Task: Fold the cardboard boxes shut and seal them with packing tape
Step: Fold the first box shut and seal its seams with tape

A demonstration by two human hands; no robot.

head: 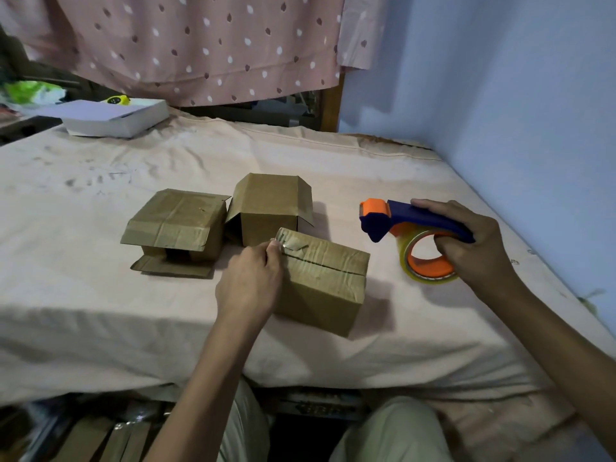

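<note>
Three cardboard boxes are set close together on a bed covered with a pale pink sheet [333, 168]. The nearest box [325, 281], its top flaps folded shut with a dark seam showing between them, is pressed at its far left corner by the left hand [248, 285], whose fingertips [274, 245] are pinched on a crumpled bit of clear tape there. Just behind it stands a second box [270, 208] with flaps splayed outward, and to the left a third box [176, 225] with loose flaps. Well to the right, the tape dispenser [413, 235], blue-handled with an orange roll holder, is gripped by the right hand [473, 245] and held clear of the boxes. A white box [116, 120] is seen at the far left corner, with a yellow object [117, 100] on it. A dotted pink curtain [200, 45] hangs behind.
</note>
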